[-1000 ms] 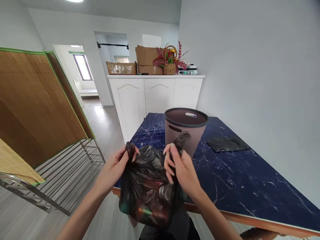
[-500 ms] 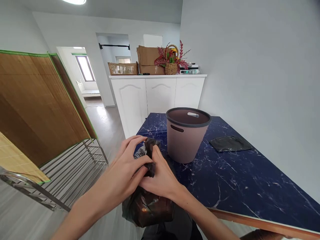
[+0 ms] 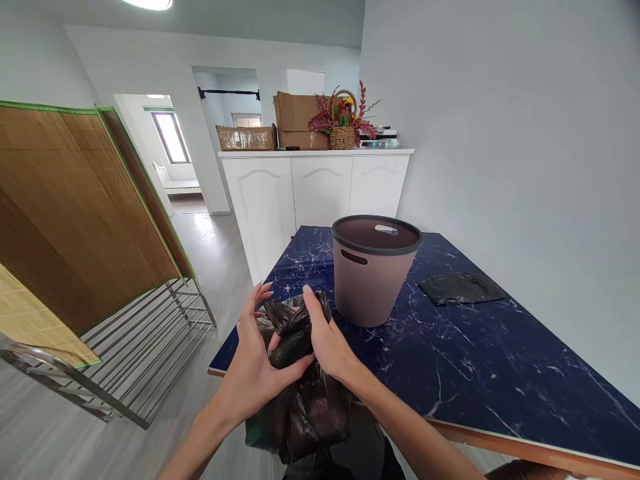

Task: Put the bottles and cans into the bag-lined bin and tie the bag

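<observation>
A filled black plastic garbage bag (image 3: 305, 413) hangs in front of me at the table's near left edge, its top gathered and twisted. My left hand (image 3: 255, 367) curves around the left side of the twisted top, thumb pressed on the plastic and the upper fingers spread apart. On the other side, my right hand (image 3: 330, 340) grips the gathered plastic, its thumb pointing up; its other fingers are mostly hidden behind the bag. A fingertip shows through the folds. What the bag contains cannot be made out.
A mauve trash bin (image 3: 373, 287) with a dark rim stands on the blue marbled table (image 3: 465, 360). A folded black bag (image 3: 463, 288) lies to its right. At left is a metal rack (image 3: 150, 340) with bamboo mats (image 3: 75, 213). White cabinets (image 3: 320, 187) stand behind.
My hands have moved slightly apart, and my left fingers have opened out from their pinch. More of the twisted bag top shows between them. The bin and folded bag have stayed put.
</observation>
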The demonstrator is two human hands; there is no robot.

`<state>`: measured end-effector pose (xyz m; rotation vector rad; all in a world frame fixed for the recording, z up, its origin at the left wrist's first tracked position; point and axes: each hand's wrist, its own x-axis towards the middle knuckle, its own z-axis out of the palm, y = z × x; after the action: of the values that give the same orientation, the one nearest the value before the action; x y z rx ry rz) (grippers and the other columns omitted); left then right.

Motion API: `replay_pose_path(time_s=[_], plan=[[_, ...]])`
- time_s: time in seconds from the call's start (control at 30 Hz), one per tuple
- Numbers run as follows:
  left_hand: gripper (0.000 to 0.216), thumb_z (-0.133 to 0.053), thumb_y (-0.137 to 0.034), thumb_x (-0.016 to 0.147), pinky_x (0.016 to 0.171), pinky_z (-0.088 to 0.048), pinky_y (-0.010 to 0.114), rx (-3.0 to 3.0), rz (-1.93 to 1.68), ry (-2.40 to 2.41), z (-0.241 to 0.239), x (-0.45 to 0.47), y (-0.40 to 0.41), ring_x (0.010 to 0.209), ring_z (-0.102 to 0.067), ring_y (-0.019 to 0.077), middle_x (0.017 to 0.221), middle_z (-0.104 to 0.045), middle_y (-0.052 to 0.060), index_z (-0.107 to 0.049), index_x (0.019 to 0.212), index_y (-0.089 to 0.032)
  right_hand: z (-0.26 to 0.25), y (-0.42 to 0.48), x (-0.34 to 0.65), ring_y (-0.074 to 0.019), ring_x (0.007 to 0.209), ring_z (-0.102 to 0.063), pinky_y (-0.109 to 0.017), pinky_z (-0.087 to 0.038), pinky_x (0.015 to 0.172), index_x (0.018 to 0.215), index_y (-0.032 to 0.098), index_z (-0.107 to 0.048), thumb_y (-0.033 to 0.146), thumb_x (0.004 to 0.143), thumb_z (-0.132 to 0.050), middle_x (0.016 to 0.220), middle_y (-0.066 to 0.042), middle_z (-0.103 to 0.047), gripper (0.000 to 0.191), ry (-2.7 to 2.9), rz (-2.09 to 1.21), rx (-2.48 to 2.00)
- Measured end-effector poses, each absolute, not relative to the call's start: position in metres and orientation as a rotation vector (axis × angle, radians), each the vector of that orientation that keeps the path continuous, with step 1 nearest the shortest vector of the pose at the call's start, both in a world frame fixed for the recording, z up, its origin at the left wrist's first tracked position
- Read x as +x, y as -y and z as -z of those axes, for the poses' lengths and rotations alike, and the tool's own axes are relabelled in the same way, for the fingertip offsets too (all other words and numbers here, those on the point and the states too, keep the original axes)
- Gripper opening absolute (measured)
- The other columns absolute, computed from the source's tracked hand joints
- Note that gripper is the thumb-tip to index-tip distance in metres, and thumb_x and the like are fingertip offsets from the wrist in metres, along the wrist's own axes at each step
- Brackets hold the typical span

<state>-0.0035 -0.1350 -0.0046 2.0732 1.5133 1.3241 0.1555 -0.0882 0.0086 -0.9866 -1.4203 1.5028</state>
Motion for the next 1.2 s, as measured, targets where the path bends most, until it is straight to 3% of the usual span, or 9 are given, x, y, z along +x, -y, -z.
replay_pose_path(time_s=[0.13, 0.3, 0.4, 0.53, 0.63, 0.73, 0.83, 1.03, 1.2], plan=[[0.097, -0.075, -0.034, 0.09, 0.106, -0.057, 0.049, 1.92, -1.202, -1.409, 0.011, -0.008, 0.128, 0.125, -0.068, 0.0301, 0.13, -0.067, 0.01, -0.013, 0.164, -0.032, -0.011, 0.082, 0.158, -0.0244, 0.094, -0.071, -0.034, -0.052, 0.098, 0.088, 0.02, -0.08, 0.081, 0.1, -0.04, 0.086, -0.006, -0.078, 0.074, 1.54, -1.519, -0.827], [0.042, -0.064, -0.024, 0.094, 0.1, -0.056, 0.041, 2.001, -1.082, -1.291, 0.002, -0.016, 0.124, 0.109, -0.071, 0.0258, 0.115, -0.073, 0.006, -0.055, 0.134, -0.026, -0.02, 0.078, 0.178, -0.0175, 0.069, -0.059, -0.028, -0.052, 0.075, 0.062, 0.022, -0.065, 0.086, 0.099, -0.034, 0.064, -0.002, -0.063, 0.08, 1.768, -1.631, -0.734], [0.014, -0.055, -0.021, 0.097, 0.09, -0.055, 0.038, 2.075, -0.931, -1.178, -0.008, -0.018, 0.122, 0.09, -0.07, 0.0236, 0.092, -0.074, 0.003, -0.064, 0.108, -0.024, -0.027, 0.079, 0.194, -0.0138, 0.055, -0.047, -0.028, -0.048, 0.066, 0.061, 0.022, -0.058, 0.083, 0.102, -0.034, 0.056, 0.003, -0.049, 0.077, 2.022, -1.632, -0.685], [0.013, -0.051, -0.021, 0.096, 0.087, -0.051, 0.035, 2.142, -0.95, -1.227, -0.014, -0.018, 0.117, 0.092, -0.064, 0.0223, 0.097, -0.069, 0.004, -0.062, 0.089, -0.023, -0.031, 0.078, 0.209, -0.0141, 0.064, -0.051, -0.027, -0.043, 0.065, 0.078, 0.02, -0.061, 0.05, 0.113, -0.041, 0.073, 0.001, -0.059, 0.05, 2.322, -1.225, -0.628], [0.009, -0.05, -0.022, 0.097, 0.088, -0.048, 0.034, 2.172, -0.983, -1.289, -0.011, -0.019, 0.114, 0.097, -0.061, 0.022, 0.103, -0.064, 0.004, -0.058, 0.093, -0.023, -0.024, 0.075, 0.213, -0.0188, 0.083, -0.058, -0.03, -0.044, 0.074, 0.098, 0.019, -0.065, 0.012, 0.106, -0.048, 0.095, -0.004, -0.068, 0.02, 2.565, -0.61, -0.572], [0.011, -0.046, -0.023, 0.099, 0.087, -0.047, 0.034, 2.183, -0.983, -1.332, -0.007, -0.022, 0.111, 0.095, -0.06, 0.0217, 0.101, -0.063, 0.003, -0.055, 0.093, -0.023, -0.013, 0.072, 0.215, -0.0226, 0.092, -0.059, -0.033, -0.043, 0.077, 0.118, 0.018, -0.066, -0.007, 0.088, -0.054, 0.107, -0.007, -0.068, 0.041, 2.634, -0.081, -0.601], [0.012, -0.046, -0.025, 0.099, 0.084, -0.046, 0.034, 2.166, -0.963, -1.403, -0.007, -0.025, 0.112, 0.091, -0.059, 0.0218, 0.096, -0.064, 0.002, -0.056, 0.093, -0.023, -0.003, 0.07, 0.215, -0.024, 0.094, -0.059, -0.035, -0.043, 0.077, 0.127, 0.017, -0.064, -0.009, 0.082, -0.059, 0.111, -0.008, -0.068, 0.052, 2.549, 0.196, -0.647], [0.018, -0.043, -0.027, 0.1, 0.083, -0.046, 0.035, 2.219, -0.907, -1.412, -0.011, -0.02, 0.118, 0.086, -0.057, 0.0215, 0.091, -0.065, 0.001, -0.057, 0.089, -0.023, 0.014, 0.068, 0.2, -0.0251, 0.093, -0.06, -0.037, -0.046, 0.077, 0.11, 0.015, -0.07, -0.001, 0.093, -0.061, 0.105, -0.009, -0.069, 0.025, 2.497, 0.463, -0.826], [0.013, -0.048, -0.027, 0.098, 0.082, -0.046, 0.035, 2.295, -0.912, -1.379, -0.011, -0.013, 0.126, 0.086, -0.059, 0.0212, 0.092, -0.068, 0.002, -0.06, 0.092, -0.023, 0.016, 0.069, 0.182, -0.0278, 0.096, -0.061, -0.04, -0.049, 0.083, 0.131, 0.01, -0.067, 0.003, 0.095, -0.063, 0.106, -0.011, -0.072, 0.037, 2.525, 0.485, -1.024]])
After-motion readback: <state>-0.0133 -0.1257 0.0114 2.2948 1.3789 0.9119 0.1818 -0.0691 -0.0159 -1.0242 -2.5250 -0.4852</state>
